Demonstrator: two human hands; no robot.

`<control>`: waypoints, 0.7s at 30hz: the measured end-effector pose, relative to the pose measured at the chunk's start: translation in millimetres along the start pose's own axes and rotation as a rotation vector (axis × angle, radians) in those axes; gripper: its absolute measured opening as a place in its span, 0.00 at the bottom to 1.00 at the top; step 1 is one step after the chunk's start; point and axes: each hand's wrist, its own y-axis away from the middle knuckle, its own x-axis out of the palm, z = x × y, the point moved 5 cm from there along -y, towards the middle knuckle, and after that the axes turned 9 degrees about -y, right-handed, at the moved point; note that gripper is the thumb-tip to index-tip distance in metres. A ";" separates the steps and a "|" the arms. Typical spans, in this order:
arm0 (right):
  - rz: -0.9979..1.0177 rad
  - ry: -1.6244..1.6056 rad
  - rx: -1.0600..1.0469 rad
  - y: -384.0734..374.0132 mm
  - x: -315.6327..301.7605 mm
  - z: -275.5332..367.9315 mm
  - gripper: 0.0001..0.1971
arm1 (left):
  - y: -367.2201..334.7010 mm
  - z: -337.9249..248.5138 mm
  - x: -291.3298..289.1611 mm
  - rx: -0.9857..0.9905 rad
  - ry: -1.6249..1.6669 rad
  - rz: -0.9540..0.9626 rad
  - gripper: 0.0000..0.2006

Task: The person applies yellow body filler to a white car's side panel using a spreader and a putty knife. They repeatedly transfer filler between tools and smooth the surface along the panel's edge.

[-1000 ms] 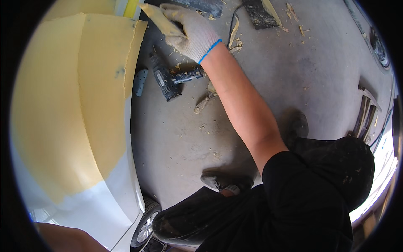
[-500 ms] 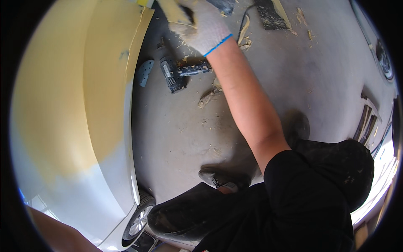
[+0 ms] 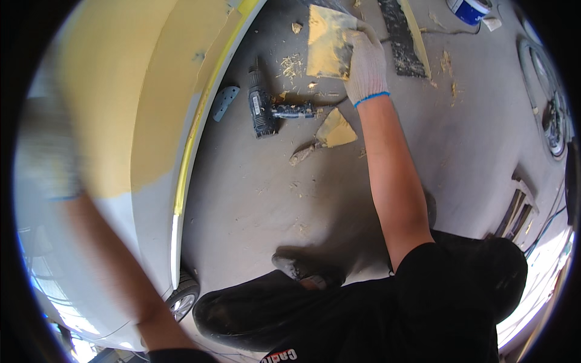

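Observation:
My right hand (image 3: 368, 66), in a white knit glove with a blue cuff, grips the right edge of a flat mixing board (image 3: 327, 45) smeared with yellow putty. The board is up over the floor at the top of the view. At the far left my left hand (image 3: 49, 145), gloved too, is smeared by motion over the car body panel (image 3: 158, 115). Its fingers do not show clearly, and I cannot tell whether it touches the panel. A broad yellow filler coat covers much of the light-coloured panel.
On the floor lie a dark power drill (image 3: 262, 109), a perforated blue-grey sanding pad (image 3: 225, 103) and a putty-coated scraper (image 3: 334, 130). A black-smeared sheet (image 3: 404, 39), a blue-and-white tub (image 3: 469, 11) and a coiled hose (image 3: 535, 66) lie to the right. Yellow scraps are scattered about.
My right hand has shifted right and slightly down, and the board's face shows more fully. The left hand has come into view over the panel. The scraper's yellow blade is now uncovered.

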 end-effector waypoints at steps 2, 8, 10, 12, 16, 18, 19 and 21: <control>-0.020 0.129 -0.057 -16.8 -33.6 5.7 0.14 | 134.6 -93.9 146.1 0.020 0.952 0.494 0.17; 0.057 0.226 0.030 -5.1 -30.7 13.7 0.15 | 379.1 -219.7 253.3 -0.038 0.304 1.010 0.27; 0.165 0.320 0.021 -3.1 -25.5 17.3 0.17 | 398.8 -237.9 256.6 -0.049 0.286 0.929 0.26; 0.160 0.209 0.067 -5.0 -22.7 12.1 0.19 | 401.8 -245.7 270.0 -0.093 0.283 0.896 0.25; 0.152 0.091 0.133 -10.4 -9.4 17.0 0.22 | 385.9 -236.4 275.5 -0.221 0.221 0.960 0.26; 0.176 -0.025 0.195 -10.0 6.1 18.3 0.22 | 387.2 -225.3 277.7 -0.315 0.182 1.005 0.27; 0.174 0.003 0.194 -9.1 10.2 18.2 0.22 | 394.0 -219.8 282.9 -0.308 0.191 1.041 0.28; 0.168 0.054 0.198 -8.3 16.8 16.1 0.21 | 401.7 -210.9 287.4 -0.281 0.206 1.106 0.28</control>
